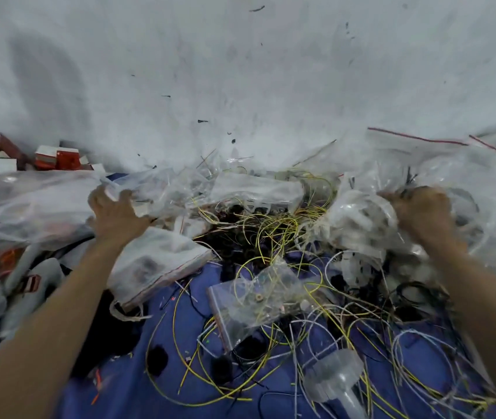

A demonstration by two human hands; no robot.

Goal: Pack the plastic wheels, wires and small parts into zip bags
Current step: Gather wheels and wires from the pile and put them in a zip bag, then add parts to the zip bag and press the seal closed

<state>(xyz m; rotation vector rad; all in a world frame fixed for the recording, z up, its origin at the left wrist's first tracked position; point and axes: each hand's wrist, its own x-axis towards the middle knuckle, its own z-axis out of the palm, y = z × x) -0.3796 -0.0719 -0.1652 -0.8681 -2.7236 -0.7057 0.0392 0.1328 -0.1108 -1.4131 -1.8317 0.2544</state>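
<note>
My left hand (116, 213) reaches forward and grips the edge of a large clear plastic bag (34, 204) at the left. My right hand (422, 210) clutches a bunched clear bag with clear plastic wheels (358, 222) at the right. Between them lies a tangle of yellow, white and black wires (271, 237) on a blue cloth (156, 400). A small zip bag with small parts (258, 300) lies in the middle. A filled zip bag (152, 261) rests under my left forearm. A clear plastic wheel (334, 379) stands near the front.
Red and white small boxes (44, 158) are stacked at the far left against a white wall (240, 71). Large zip bags with red seal strips (422, 140) pile up at the far right. Black round parts (157, 358) lie on the cloth.
</note>
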